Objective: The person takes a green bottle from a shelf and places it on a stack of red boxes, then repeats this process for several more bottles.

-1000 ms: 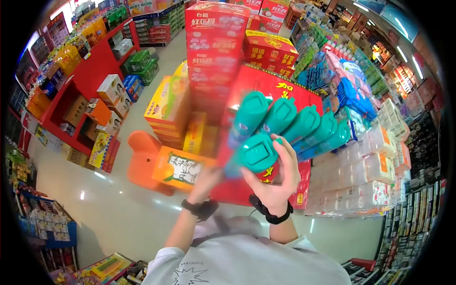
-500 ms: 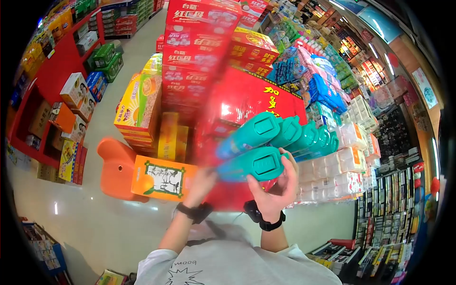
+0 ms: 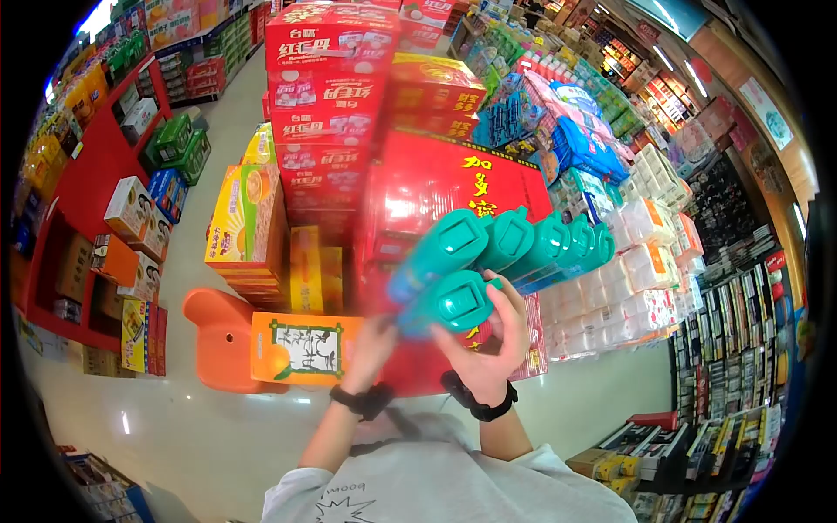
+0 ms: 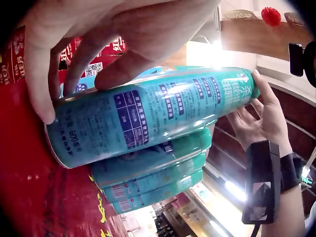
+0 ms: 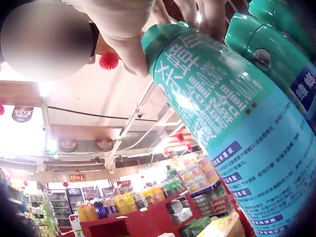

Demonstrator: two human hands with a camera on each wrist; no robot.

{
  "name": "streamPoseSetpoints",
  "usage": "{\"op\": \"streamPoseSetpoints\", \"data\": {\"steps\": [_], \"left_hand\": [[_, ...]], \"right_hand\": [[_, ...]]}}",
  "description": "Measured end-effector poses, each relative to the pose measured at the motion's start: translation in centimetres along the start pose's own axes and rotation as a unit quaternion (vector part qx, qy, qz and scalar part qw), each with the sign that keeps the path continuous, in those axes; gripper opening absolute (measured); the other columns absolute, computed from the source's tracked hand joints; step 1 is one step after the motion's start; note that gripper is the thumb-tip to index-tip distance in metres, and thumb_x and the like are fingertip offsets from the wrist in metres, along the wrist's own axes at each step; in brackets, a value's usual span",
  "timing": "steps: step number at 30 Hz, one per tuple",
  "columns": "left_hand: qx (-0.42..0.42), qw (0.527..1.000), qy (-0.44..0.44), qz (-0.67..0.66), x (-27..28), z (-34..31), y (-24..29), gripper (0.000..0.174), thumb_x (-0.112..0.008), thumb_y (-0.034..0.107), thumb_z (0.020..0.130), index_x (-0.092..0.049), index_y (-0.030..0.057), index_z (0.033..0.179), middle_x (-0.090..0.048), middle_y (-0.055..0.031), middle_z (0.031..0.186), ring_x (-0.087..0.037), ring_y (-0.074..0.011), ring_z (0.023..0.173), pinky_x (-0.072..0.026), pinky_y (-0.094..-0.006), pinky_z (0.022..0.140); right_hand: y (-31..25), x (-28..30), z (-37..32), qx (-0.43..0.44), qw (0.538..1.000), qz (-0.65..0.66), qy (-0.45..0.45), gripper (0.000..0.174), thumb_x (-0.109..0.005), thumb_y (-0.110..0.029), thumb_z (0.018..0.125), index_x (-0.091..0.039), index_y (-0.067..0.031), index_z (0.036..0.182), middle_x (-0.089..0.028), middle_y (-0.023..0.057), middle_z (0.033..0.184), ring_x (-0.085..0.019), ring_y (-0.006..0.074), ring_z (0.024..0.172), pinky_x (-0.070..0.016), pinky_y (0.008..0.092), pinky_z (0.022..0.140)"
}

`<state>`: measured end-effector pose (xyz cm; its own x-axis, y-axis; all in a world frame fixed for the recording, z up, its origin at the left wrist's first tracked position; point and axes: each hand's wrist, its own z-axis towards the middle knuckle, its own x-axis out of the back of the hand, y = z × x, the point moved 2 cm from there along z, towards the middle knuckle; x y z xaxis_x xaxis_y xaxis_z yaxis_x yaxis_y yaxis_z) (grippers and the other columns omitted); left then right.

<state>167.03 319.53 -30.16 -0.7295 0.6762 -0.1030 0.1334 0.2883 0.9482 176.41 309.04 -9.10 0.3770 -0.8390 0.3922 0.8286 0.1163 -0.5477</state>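
A blue aerosol insecticide can (image 3: pixel 460 301) with a teal cap is held tilted over a red carton (image 3: pixel 418 174). My right hand (image 3: pixel 490 344) pinches its cap between thumb and fingers. Down at the base, my left hand (image 3: pixel 370 349) grips the can; the left wrist view shows the left fingers (image 4: pixel 42 89) bent over its bottom end. Blue printed panels cover the can's body (image 4: pixel 168 113). Several matching cans (image 3: pixel 510 240) stand in a row on the carton, just behind the held one. In the right wrist view, another can (image 5: pixel 266 54) is close beside it.
Tall stacked red cartons (image 3: pixel 327 87) rise ahead, with yellow boxes (image 3: pixel 244 218) to their left. An orange stool (image 3: pixel 218 336) bears an orange box (image 3: pixel 305 349) left of my left hand. Wrapped paper packs (image 3: pixel 610 305) are piled at the right.
The head view has swung, shifting the surroundings leftward. Both hands keep their hold on the same can, and its cap tips at a different angle than half a second ago.
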Motion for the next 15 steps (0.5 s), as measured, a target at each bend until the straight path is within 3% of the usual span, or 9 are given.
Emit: {"op": "streamPoseSetpoints", "data": {"steps": [2, 9, 14, 15], "left_hand": [[-0.014, 1.0, 0.006, 0.002, -0.1, 0.0, -0.2, 0.036, -0.05, 0.004, 0.091, -0.057, -0.0073, 0.124, -0.064, -0.0138, 0.11, -0.064, -0.0191, 0.097, -0.0549, -0.0302, 0.084], [-0.067, 0.996, 0.04, 0.036, -0.4, 0.0, -1.9, 0.036, -0.05, 0.002, 0.089, -0.056, -0.0069, 0.124, -0.065, -0.0122, 0.108, -0.064, -0.0177, 0.094, -0.0547, -0.0291, 0.082], [-0.071, 0.996, 0.047, 0.003, -0.7, -0.7, 0.1, 0.037, -0.051, 0.002, 0.089, -0.056, -0.007, 0.124, -0.065, -0.0111, 0.106, -0.065, -0.0171, 0.092, -0.0551, -0.0286, 0.079], [-0.069, 0.996, 0.05, 0.007, -0.8, -0.8, 0.3, 0.037, -0.051, 0.002, 0.089, -0.056, -0.007, 0.124, -0.065, -0.0112, 0.106, -0.065, -0.0172, 0.091, -0.0553, -0.0287, 0.079]], "right_hand": [[0.0, -0.1, 0.0, -0.018, 0.999, 0.008, 0.026, 0.072, -0.091, -0.012, 0.063, -0.056, -0.0021, 0.125, -0.058, 0.0196, 0.127, -0.059, 0.0335, 0.115, -0.0504, 0.0408, 0.095], [0.4, 0.1, 0.1, -0.021, 0.999, 0.029, 0.012, 0.071, -0.09, -0.012, 0.063, -0.056, -0.0019, 0.124, -0.058, 0.0204, 0.128, -0.059, 0.0337, 0.116, -0.0502, 0.0407, 0.095], [0.8, 0.1, 0.2, -0.032, 0.999, 0.044, 0.002, 0.071, -0.09, -0.011, 0.063, -0.056, -0.0016, 0.124, -0.058, 0.021, 0.129, -0.059, 0.0344, 0.116, -0.0499, 0.0409, 0.096], [1.0, 0.1, 0.2, -0.021, 0.999, 0.048, -0.012, 0.073, -0.089, -0.006, 0.063, -0.053, -0.001, 0.127, -0.054, 0.0217, 0.132, -0.059, 0.033, 0.116, -0.0523, 0.0399, 0.094]]}}
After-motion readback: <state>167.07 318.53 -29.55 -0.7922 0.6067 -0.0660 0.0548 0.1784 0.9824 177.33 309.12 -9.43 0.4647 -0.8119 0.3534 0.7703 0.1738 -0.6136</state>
